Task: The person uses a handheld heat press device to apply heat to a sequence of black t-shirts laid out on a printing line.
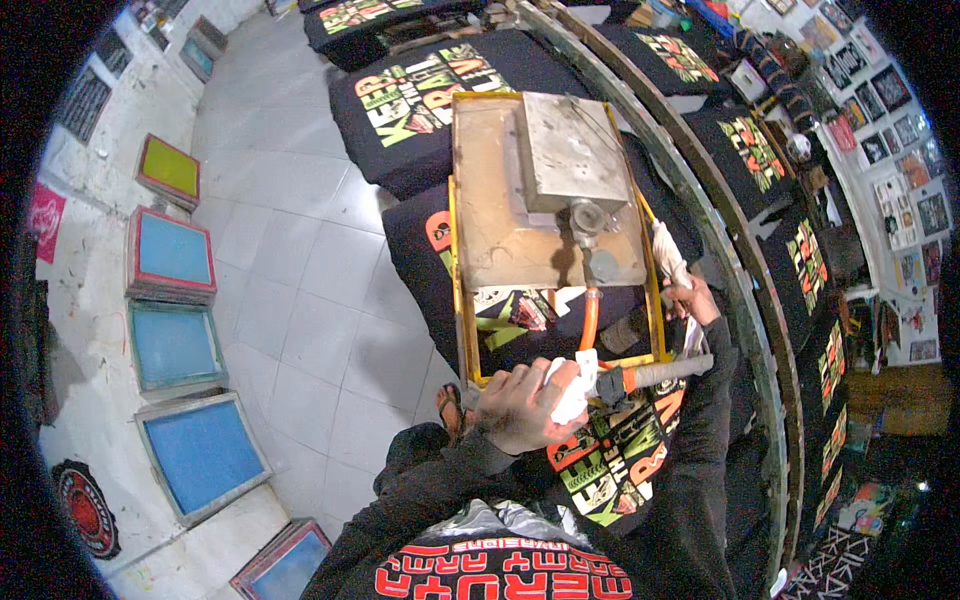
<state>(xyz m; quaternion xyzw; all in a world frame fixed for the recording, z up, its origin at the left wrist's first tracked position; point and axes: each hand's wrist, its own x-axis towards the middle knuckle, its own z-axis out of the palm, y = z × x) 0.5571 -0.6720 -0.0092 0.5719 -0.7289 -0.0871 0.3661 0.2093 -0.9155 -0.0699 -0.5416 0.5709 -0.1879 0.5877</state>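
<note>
A metal box heater (574, 154) with a round fitting and an orange gas hose (591, 319) sits on a flat plate in a yellow metal frame (459, 330). My left hand (525, 401) is closed around a white cloth at the frame's near edge, by the hose. Beside it a grey-wrapped handle (667, 371) points right. My right hand (697, 300) grips a white cloth wrapping (670, 251) at the frame's right side. Black printed T-shirts (611, 469) lie under and around the frame.
Long metal rails (739, 277) curve past on the right, with more printed shirts (752, 154) beyond them. Framed printing screens (206, 454) lean along the left wall. A tiled floor (322, 300) lies between wall and shirts. A sandalled foot (450, 409) shows near my left hand.
</note>
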